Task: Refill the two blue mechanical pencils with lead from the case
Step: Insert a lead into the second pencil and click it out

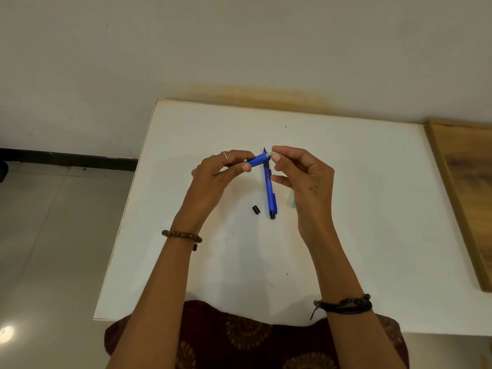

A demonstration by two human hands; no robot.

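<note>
My left hand (217, 173) grips one blue mechanical pencil (257, 159) by its barrel, held above the white table (359, 209). The thumb and forefinger of my right hand (303, 177) pinch the small white eraser end (272, 154) of that pencil. The second blue pencil (270, 191) lies on the table below, tip pointing away, black cap toward me. A small black cap (256, 210) lies loose just left of it. A sliver of a pale green thing (292, 203), perhaps the lead case, shows behind my right hand; most of it is hidden.
A wooden board (463, 182) lies at the table's right edge. The table's far edge meets a white wall with a brownish stain (255, 93). A grey tiled floor (53, 235) lies to the left. Patterned dark red cloth (247, 339) covers my lap at the near edge.
</note>
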